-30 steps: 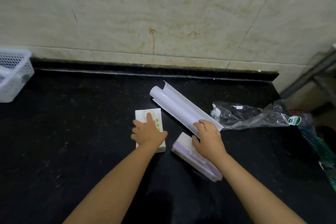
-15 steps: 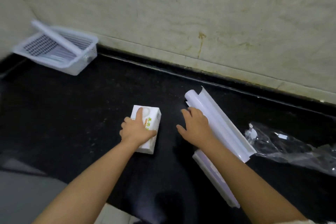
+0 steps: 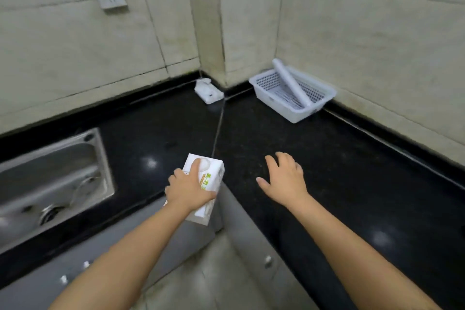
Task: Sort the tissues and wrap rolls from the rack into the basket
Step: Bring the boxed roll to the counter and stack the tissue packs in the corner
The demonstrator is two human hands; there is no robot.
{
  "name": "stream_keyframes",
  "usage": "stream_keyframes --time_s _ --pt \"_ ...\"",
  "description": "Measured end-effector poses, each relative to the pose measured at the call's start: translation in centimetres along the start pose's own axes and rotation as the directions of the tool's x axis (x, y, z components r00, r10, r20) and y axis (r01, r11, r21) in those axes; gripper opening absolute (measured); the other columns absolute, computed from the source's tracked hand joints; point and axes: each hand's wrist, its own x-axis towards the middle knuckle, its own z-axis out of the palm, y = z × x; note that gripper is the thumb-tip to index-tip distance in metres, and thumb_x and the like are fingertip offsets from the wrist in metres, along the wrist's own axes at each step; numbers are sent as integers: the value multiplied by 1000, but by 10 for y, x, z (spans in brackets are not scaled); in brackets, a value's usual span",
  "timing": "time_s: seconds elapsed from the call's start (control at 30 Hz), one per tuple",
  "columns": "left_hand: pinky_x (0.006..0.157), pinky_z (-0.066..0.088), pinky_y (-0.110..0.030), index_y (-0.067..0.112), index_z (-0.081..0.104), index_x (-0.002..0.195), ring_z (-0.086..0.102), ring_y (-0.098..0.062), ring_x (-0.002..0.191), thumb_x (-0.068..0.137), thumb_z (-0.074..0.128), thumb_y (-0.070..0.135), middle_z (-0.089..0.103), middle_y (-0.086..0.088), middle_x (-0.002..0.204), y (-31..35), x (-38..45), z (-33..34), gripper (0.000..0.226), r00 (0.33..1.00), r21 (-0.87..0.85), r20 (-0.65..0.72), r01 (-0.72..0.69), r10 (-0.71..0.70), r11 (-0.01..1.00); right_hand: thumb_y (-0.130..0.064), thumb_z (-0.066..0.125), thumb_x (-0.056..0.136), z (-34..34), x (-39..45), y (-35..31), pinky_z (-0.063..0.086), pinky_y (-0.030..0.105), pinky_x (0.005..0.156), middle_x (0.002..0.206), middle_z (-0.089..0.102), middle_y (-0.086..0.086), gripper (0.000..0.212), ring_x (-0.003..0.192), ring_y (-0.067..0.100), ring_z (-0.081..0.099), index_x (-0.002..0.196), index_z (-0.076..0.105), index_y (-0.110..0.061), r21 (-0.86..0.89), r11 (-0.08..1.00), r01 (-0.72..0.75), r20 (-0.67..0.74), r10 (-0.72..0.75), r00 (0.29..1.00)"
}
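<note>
1. One white rectangular tissue pack with green and yellow print (image 3: pixel 205 185) is clasped from above in the left hand (image 3: pixel 187 190), held over the inner corner edge of the black stone tabletop (image 3: pixel 339 171).
2. Right hand (image 3: pixel 284 180) is spread wide, empty, palm down, just above the tabletop.
3. White perforated plastic basket (image 3: pixel 293 94) lies ahead and to the right, against the wall, well apart from both hands; the right hand is nearer.
4. A white wrap roll (image 3: pixel 292 85) already leans in it diagonally.
5. The pack's long axis points roughly forward.
6. Rack not in view; the small white object in the corner (image 3: pixel 208 90) is unclear.
</note>
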Motion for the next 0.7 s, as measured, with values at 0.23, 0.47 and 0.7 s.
stream_keyframes --time_s 0.23,0.47,0.7 --pt "94 42 -41 36 24 137 44 -36 114 69 69 43 41 -17 123 -128 58 -68 82 989 -103 -82 114 -122 988 -38 51 89 8 77 -150 26 48 110 147 30 16 57 137 31 22 136 33 -12 41 994 98 -24 -97 995" --pt "94 42 -42 34 18 141 42 -37 117 72 69 44 40 -19 127 -160 140 -105 87 984 -151 -123 112 -131 982 -35 51 89 -2 167 -182 38 48 101 138 40 16 51 128 34 36 131 40 -9 56 998 21 -37 -19 999" --pt "97 40 -47 34 19 140 41 -38 114 70 70 43 39 -19 124 -138 246 -118 87 982 -198 -154 81 -113 977 -31 53 88 7 296 -172 42 45 97 133 43 22 48 122 38 41 125 44 -2 182 977 -115 -56 127 990"
